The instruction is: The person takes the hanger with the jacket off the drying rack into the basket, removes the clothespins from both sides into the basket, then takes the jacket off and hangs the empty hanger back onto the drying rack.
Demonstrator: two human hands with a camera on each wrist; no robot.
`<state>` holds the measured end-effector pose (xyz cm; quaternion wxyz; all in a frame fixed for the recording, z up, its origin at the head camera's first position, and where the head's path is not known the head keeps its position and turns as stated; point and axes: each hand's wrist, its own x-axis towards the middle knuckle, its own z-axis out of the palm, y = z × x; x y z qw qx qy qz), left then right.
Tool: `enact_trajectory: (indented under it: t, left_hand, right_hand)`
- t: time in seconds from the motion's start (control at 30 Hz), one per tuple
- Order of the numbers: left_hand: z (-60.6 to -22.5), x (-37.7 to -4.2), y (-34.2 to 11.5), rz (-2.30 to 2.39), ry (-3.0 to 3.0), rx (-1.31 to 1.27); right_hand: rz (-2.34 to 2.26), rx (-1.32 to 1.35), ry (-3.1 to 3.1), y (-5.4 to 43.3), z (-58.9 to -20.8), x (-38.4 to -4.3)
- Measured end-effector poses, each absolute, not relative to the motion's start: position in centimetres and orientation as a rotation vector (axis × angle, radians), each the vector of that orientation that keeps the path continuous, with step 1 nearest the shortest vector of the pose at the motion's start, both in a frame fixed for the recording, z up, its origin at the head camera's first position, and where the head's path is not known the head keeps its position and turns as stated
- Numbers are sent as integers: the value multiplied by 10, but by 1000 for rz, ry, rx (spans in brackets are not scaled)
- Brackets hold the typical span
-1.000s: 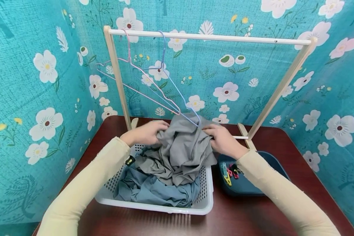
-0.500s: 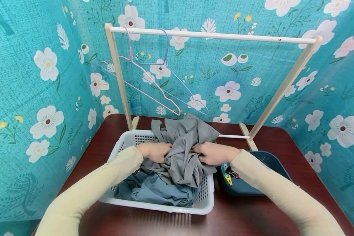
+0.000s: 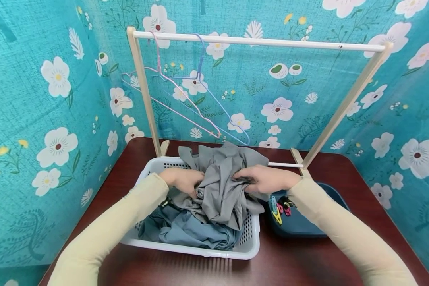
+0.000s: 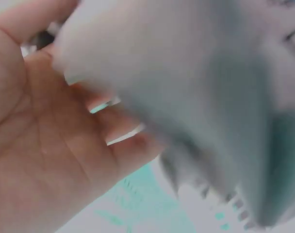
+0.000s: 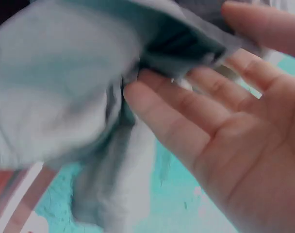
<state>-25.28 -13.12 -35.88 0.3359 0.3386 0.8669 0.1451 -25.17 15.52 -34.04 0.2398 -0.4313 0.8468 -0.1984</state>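
Observation:
A crumpled grey garment [image 3: 219,190] lies heaped over the back and right of a white laundry basket [image 3: 252,242]; its exact kind is hidden in the folds. My left hand [image 3: 184,180] holds its left side, the cloth passing between thumb and fingers in the left wrist view. On the right side, my right hand [image 3: 266,178] touches the folds. The right wrist view shows these fingers [image 5: 172,119] nearly straight under the cloth, with the thumb apart. A blue-grey garment [image 3: 194,230] lies in the basket in front of the grey one.
A wooden rack with a white rod [image 3: 257,41] stands behind. From its left end hang a pink hanger [image 3: 186,93] and a blue hanger [image 3: 214,97], above the basket. To the right, a dark blue bin [image 3: 300,222] holds several clothespins [image 3: 277,210], partly under my right forearm.
Both hands came inward and lower onto the grey garment, then moved slightly apart. The heap spread back over the basket's rear. The blue hanger, earlier against the cloth, swung free.

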Motion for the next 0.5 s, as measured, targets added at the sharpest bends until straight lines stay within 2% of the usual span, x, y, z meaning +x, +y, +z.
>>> enact_trajectory:
  t: [0.13, 0.3, 0.5]
  left_hand:
    - [-339, -259, -151, 562, 2198, 858]
    - [-331, -273, -171, 743, 2353, 783]
    - [-340, -288, -178, 564, 2733, 296]
  right_hand:
    - [-787, -1002, 2250, 177, -334, -254]
    - [-976, -926, 2280, 203, -340, -263]
    - [-800, -820, 2532, 223, -364, -277]
